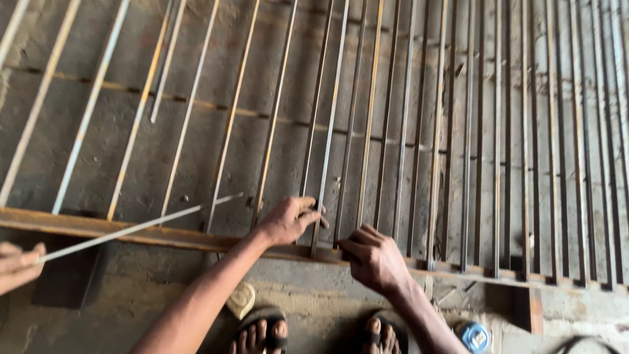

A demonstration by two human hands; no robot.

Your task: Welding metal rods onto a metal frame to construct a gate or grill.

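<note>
We pinch 1 thin steel bar [325,141] with our left hand [287,219] at the rusty frame rail [164,235]; our right hand [375,259] clamps the rail. Right-side bars sit evenly; left ones lie splayed, unplaced

Below the long rusty cross rail [131,233], two sandalled feet [262,334] stand on the dusty concrete floor [131,288], a small blue round container [474,336] lies at the lower right, and another person's hand [16,262] holds a thin rod [131,229] at the left edge.
</note>
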